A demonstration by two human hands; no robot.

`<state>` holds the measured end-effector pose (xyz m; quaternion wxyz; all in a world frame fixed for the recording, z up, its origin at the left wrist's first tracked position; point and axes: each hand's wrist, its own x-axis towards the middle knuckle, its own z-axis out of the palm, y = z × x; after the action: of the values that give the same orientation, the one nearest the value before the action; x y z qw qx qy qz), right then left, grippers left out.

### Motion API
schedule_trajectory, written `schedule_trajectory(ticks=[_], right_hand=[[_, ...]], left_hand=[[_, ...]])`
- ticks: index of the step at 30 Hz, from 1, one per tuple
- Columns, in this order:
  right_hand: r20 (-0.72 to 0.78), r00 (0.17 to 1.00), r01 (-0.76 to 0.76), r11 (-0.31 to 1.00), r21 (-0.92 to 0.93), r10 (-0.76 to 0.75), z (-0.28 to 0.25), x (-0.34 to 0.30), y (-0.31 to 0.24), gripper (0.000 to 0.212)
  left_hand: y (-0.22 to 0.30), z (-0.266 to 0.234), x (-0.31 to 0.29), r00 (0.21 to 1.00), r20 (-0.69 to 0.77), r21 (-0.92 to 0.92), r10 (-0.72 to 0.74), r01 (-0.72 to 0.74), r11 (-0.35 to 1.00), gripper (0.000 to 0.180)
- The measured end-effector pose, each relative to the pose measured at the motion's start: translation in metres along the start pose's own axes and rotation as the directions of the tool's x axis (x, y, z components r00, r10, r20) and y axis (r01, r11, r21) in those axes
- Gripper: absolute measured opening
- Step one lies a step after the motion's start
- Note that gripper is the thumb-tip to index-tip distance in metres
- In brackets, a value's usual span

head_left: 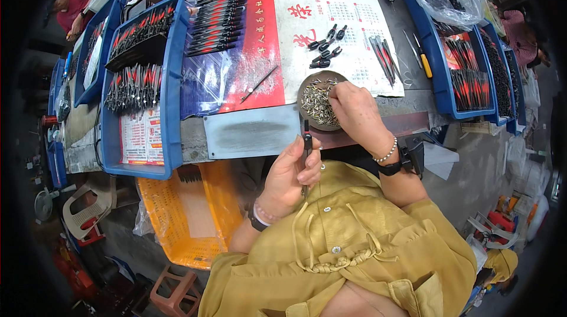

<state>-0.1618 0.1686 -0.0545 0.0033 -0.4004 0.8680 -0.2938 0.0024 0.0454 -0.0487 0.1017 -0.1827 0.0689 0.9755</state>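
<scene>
My left hand [289, 174] is closed around a slim black stick-like piece [306, 145] with a touch of red, held upright in front of my chest. My right hand [357, 110] reaches into a round bowl [302, 88] at the table's front edge. Its thumb and fingertips are pinched together over a heap of small shiny metal parts [319, 104]; whatever they hold is hidden. Several short black pieces [323, 55] lie loose on the calendar sheet beyond the bowl. Farther right rest a few long pointed black-and-red pieces [385, 60].
Blue bins of black-and-red pieces stand left [171, 110] and right [443, 75]. A row of such pieces [218, 19] lies back left. A grey plate [251, 134] lies by the front edge, an orange crate [159, 216] below. A yellow-handled screwdriver [424, 64] lies right.
</scene>
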Motion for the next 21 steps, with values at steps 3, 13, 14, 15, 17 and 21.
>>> schedule_trajectory(ticks=[3, 13, 14, 15, 17, 21], right_hand=[[0.026, 0.994, -0.112, 0.931, 0.348, 0.110, -0.004, 0.001, 0.004, 0.011], [0.459, 0.867, -0.469, 0.003, 0.883, 0.192, -0.030, -0.019, -0.027, 0.009], [0.479, 0.862, -0.466, -0.112, 0.878, 0.167, -0.030, -0.025, -0.033, 0.008], [0.455, 0.875, -0.455, -0.044, 0.890, 0.166, -0.027, -0.027, -0.037, 0.006], [0.330, 0.936, -0.341, 0.088, 0.936, 0.119, -0.022, -0.031, -0.043, 0.005], [0.191, 0.972, -0.219, 0.226, 0.949, 0.140, -0.013, -0.035, -0.045, 0.004]], left_hand=[[0.000, -0.001, 0.001, 1.000, 0.017, 0.004, -0.002, 0.002, 1.000, 0.033], [-0.005, 0.002, 0.006, 0.999, 0.037, -0.082, -0.027, 0.030, 0.996, 0.036], [-0.006, 0.003, 0.007, 0.999, 0.021, -0.070, -0.027, 0.029, 0.997, 0.035], [-0.006, 0.003, 0.008, 0.999, 0.012, -0.085, -0.032, 0.033, 0.996, 0.035], [-0.008, 0.005, 0.009, 0.999, 0.005, -0.125, -0.042, 0.042, 0.991, 0.034], [-0.009, 0.008, 0.009, 0.999, -0.019, -0.145, -0.041, 0.038, 0.989, 0.031]])
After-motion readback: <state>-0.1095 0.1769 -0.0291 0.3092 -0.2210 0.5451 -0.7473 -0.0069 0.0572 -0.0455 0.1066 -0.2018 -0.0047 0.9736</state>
